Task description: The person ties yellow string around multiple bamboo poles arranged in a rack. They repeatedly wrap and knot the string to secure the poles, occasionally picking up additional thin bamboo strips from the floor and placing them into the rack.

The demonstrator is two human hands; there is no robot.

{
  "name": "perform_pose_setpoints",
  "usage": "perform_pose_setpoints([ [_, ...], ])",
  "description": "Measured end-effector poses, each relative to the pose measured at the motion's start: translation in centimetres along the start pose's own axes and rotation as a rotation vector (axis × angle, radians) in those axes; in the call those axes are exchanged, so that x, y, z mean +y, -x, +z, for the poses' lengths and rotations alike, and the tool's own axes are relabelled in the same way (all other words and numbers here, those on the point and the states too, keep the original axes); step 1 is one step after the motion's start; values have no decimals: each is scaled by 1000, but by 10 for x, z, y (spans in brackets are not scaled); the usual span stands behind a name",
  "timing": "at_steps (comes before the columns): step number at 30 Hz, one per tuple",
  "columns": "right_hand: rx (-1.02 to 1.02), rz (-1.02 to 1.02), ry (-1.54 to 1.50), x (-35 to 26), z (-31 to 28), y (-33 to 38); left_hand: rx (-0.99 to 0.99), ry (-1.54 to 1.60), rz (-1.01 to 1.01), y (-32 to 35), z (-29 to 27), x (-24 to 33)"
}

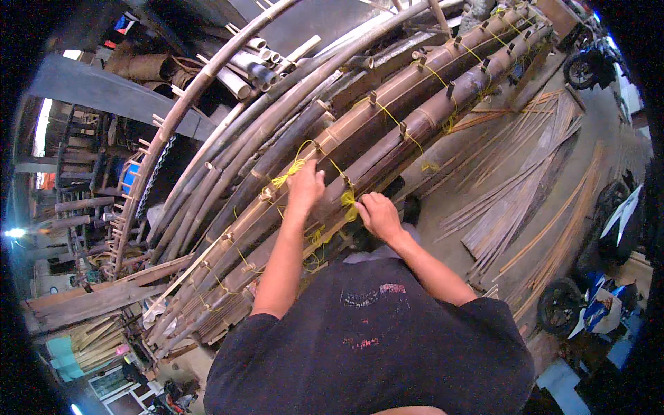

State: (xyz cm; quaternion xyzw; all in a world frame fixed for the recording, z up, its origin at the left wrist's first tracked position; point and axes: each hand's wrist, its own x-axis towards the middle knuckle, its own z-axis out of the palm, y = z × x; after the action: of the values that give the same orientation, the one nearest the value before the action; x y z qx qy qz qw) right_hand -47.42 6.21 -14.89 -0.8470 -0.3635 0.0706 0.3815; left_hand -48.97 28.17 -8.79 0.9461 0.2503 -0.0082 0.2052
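Note:
Two long, thick bamboo poles (370, 153) lie side by side in front of me, running from lower left to upper right. Short pegs stand up along them, and thin yellow string crosses from pole to pole. My left hand (306, 185) is closed at the far pole, beside a loose bunch of yellow string (294, 168); its fingertips are partly hidden, but the string runs into its grip. Over the near pole, my right hand (378, 213) has its fingers curled against a second yellow string bundle (348, 200). A string stretches between the two hands.
Several darker bamboo poles (238, 149) lie behind the pair, with a curved pegged pole (197, 90) beyond. Thin bamboo strips (508, 187) spread over the floor at right. Motorcycles (600, 304) stand at the right edge. Cut tubes (252, 69) are stacked at the back.

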Motion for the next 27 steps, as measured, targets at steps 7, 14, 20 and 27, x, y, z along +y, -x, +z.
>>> perform_pose_setpoints([
  [7,202,251,-327,-20,26,2,176,181,76,-12,20,6],
  [14,7,488,-673,12,76,11,308,77,154,-18,50,-21],
  [20,-77,363,-927,-73,-70,-17,351,-105,105,-4,28,26],
  [27,-239,-414,-640,-176,-193,-77,373,121,130,-14,51,-16],
])
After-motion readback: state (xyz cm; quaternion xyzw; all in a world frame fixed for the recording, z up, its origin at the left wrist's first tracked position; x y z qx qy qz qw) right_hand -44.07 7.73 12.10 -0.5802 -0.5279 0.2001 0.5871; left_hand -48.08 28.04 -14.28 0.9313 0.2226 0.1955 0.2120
